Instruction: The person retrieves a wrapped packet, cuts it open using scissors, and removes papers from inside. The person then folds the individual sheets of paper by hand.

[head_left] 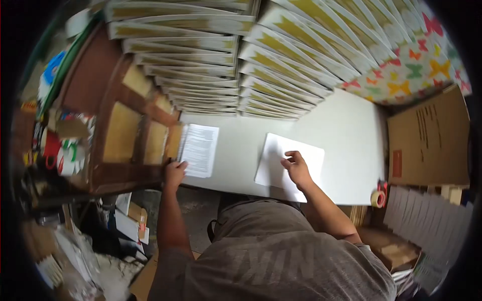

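Observation:
A stack of printed pages point(200, 150) lies at the left end of the white tabletop, its left edge uneven like many loose leaves. My left hand point(175, 174) is closed at the stack's lower left corner, thumb against the paper; the other fingers are partly hidden. To the right, white sheets point(314, 159) lie at a slant near the front edge, no print visible on them. Over these sheets hovers my right hand point(297, 169), fingers loosely bent and thumb apart from them, with nothing between. Its shadow falls across the paper.
Tall rows of stacked booklets point(201, 75) line the table's back. A cardboard box point(429, 138) and a tape dispenser point(379, 195) are at the right. A brown wooden cabinet point(113, 135) borders the left side. More paper stacks point(422, 215) stand at lower right.

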`<state>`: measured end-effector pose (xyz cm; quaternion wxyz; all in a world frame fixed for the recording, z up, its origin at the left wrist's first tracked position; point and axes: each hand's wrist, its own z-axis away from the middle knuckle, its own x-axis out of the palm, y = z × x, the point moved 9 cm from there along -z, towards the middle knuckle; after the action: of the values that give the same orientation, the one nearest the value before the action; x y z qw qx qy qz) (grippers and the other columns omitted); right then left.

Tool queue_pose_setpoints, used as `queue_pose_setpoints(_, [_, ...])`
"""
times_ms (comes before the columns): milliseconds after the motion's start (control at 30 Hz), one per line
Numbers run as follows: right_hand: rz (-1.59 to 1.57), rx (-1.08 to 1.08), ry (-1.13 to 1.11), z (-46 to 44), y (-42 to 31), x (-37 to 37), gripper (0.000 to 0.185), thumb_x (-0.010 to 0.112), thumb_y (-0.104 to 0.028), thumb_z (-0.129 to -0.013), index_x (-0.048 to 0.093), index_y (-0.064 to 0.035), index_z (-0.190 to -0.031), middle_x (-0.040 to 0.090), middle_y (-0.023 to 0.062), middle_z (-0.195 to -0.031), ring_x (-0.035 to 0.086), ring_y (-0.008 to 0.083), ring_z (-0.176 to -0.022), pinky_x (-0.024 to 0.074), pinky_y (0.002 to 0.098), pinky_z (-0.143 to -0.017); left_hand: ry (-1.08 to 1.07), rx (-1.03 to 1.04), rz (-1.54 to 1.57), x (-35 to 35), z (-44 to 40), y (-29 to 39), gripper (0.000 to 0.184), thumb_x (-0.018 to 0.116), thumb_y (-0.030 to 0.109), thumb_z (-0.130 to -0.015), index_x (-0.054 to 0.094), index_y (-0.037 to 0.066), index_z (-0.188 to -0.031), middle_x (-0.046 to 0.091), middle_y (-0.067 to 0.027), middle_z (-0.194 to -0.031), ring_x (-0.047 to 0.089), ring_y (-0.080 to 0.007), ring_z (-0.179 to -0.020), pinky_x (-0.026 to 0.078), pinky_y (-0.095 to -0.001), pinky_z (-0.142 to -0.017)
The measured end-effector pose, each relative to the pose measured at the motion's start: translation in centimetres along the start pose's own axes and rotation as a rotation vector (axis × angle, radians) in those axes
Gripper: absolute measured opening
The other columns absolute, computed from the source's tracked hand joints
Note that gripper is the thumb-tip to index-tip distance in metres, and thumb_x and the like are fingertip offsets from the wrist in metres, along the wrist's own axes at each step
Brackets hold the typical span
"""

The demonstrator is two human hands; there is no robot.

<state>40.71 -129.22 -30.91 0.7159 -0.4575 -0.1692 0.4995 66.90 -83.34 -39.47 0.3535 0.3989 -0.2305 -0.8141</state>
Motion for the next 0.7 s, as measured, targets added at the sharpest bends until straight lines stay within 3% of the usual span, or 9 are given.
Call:
queue_pose_setpoints(100, [0.270, 0.050, 0.278, 2.0, 6.3, -7.5, 0.049, 0.071, -0.023, -0.098, 0.053, -0.0002, -0.138, 0.061, 0.0226, -0.119, 0.064, 0.0333, -0.103, 0.0546, 0.0422, -0.089, 0.014, 0.087, -0.389, 0.9, -1.3, -0.5, 0.035, 0.077, 0.029, -0.092, 0.070, -0.004, -0.103, 0.072, -0.0171, -0.089, 0.065, -0.0292, -0.070, 0.057, -0.0396, -0.072])
queue_pose_setpoints(167, [0.560, 0.113, 0.493, 5.1, 9.8, -11.8, 0.055, 0.074, -0.024, -0.095, 0.053, 0.0010, -0.139, 0.059, 0.0266, -0.126, 0.064, 0.0392, -0.111, 0.0553, 0.0464, -0.094, 0.438, 0.234, -0.548, -0.2, 3.4, 5.5, 0.035, 0.075, 0.024, -0.093, 0.067, -0.002, -0.114, 0.070, -0.0216, -0.106, 0.068, -0.0351, -0.088, 0.057, -0.0454, -0.082])
queue_pose_setpoints(233, [0.463, 0.268, 0.522, 6.4, 12.8, -12.6, 0.065, 0.076, -0.027, -0.092, 0.051, 0.0033, -0.143, 0.052, 0.0313, -0.135, 0.060, 0.0460, -0.119, 0.0528, 0.0506, -0.102, 0.563, 0.560, -0.586, 5.2, 8.3, 13.0, 0.040, 0.075, 0.021, -0.092, 0.063, -0.001, -0.124, 0.064, -0.0221, -0.121, 0.066, -0.0363, -0.105, 0.055, -0.0460, -0.090])
queue_pose_setpoints(267, [0.457, 0.291, 0.539, 6.7, 13.3, -12.7, 0.065, 0.076, -0.027, -0.092, 0.051, 0.0033, -0.143, 0.052, 0.0313, -0.135, 0.060, 0.0460, -0.119, 0.0528, 0.0506, -0.102, 0.394, 0.770, -0.531, 9.7, 9.2, 15.4, 0.043, 0.074, 0.021, -0.093, 0.063, 0.000, -0.128, 0.063, -0.0212, -0.126, 0.063, -0.0381, -0.115, 0.054, -0.0471, -0.098])
queue_pose_setpoints(333, [0.484, 0.261, 0.451, 6.0, 13.4, -11.3, 0.069, 0.077, -0.032, -0.091, 0.051, 0.0053, -0.142, 0.054, 0.0295, -0.132, 0.061, 0.0437, -0.116, 0.0538, 0.0482, -0.101, -0.056, 0.694, -0.567, 19.4, 11.4, 17.4, 0.053, 0.074, 0.023, -0.092, 0.058, -0.001, -0.137, 0.061, -0.0226, -0.131, 0.062, -0.0402, -0.116, 0.052, -0.0470, -0.102])
queue_pose_setpoints(400, [0.411, 0.241, 0.511, 5.6, 13.4, -11.0, 0.068, 0.074, -0.031, -0.092, 0.050, 0.0052, -0.144, 0.053, 0.0306, -0.132, 0.059, 0.0467, -0.117, 0.0520, 0.0500, -0.103, -0.177, 0.569, -0.661, 25.9, 12.5, 16.9, 0.063, 0.073, 0.026, -0.092, 0.053, 0.000, -0.145, 0.057, -0.0245, -0.137, 0.058, -0.0412, -0.123, 0.048, -0.0470, -0.108])
queue_pose_setpoints(433, [0.401, 0.240, 0.522, 5.6, 13.4, -11.0, 0.068, 0.074, -0.031, -0.092, 0.050, 0.0052, -0.144, 0.053, 0.0306, -0.132, 0.059, 0.0467, -0.117, 0.0520, 0.0500, -0.103, -0.210, 0.473, -0.695, 28.0, 12.0, 15.5, 0.069, 0.072, 0.028, -0.092, 0.049, -0.001, -0.150, 0.052, -0.0256, -0.143, 0.055, -0.0426, -0.129, 0.045, -0.0471, -0.112])
queue_pose_setpoints(600, [0.451, 0.160, 0.518, 6.2, 13.2, -10.5, 0.062, 0.074, -0.026, -0.089, 0.051, 0.0045, -0.138, 0.053, 0.0301, -0.130, 0.058, 0.0472, -0.115, 0.0531, 0.0509, -0.099, -0.179, 0.504, -0.675, 31.6, 11.6, 13.3, 0.068, 0.072, 0.027, -0.089, 0.052, 0.000, -0.148, 0.053, -0.0251, -0.142, 0.055, -0.0419, -0.128, 0.046, -0.0465, -0.111])
queue_pose_setpoints(700, [0.487, 0.134, 0.460, 6.4, 11.9, -9.9, 0.056, 0.073, -0.022, -0.087, 0.050, 0.0022, -0.133, 0.054, 0.0280, -0.125, 0.058, 0.0465, -0.112, 0.0539, 0.0528, -0.096, -0.048, 0.698, -0.652, 31.0, 10.7, 13.7, 0.057, 0.077, 0.025, -0.084, 0.061, -0.001, -0.132, 0.062, -0.0227, -0.118, 0.062, -0.0403, -0.106, 0.051, -0.0455, -0.099])
